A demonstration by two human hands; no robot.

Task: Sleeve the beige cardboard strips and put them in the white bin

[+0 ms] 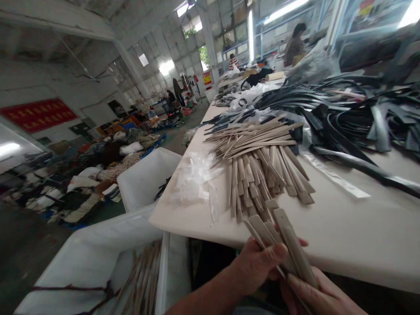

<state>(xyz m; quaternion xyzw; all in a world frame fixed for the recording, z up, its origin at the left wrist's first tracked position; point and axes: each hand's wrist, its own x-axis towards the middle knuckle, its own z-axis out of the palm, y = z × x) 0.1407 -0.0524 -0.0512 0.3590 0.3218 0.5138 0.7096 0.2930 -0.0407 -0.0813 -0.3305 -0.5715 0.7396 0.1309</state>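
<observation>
A small bunch of flat beige strips point(292, 238) is held in both of my hands at the table's near edge. My left hand point(257, 264) is closed round the bunch from the left, thumb lying across the strips. Lower down, my right hand point(320, 291) grips the same bunch, its thumb along the strips; part of its fingers is hidden. The upper ends of the bunch point away from me. Just beyond them, a large pile of similar beige strips point(252, 175) lies fanned out on the pale tabletop point(344, 227).
Clear plastic scraps point(197, 175) lie left of the pile. Black strips point(344, 127) are heaped at the right. Below the table's left edge stands a white bin point(82, 245) with long beige strips inside; another white bin point(144, 175) is behind it. A person point(295, 46) is farther back.
</observation>
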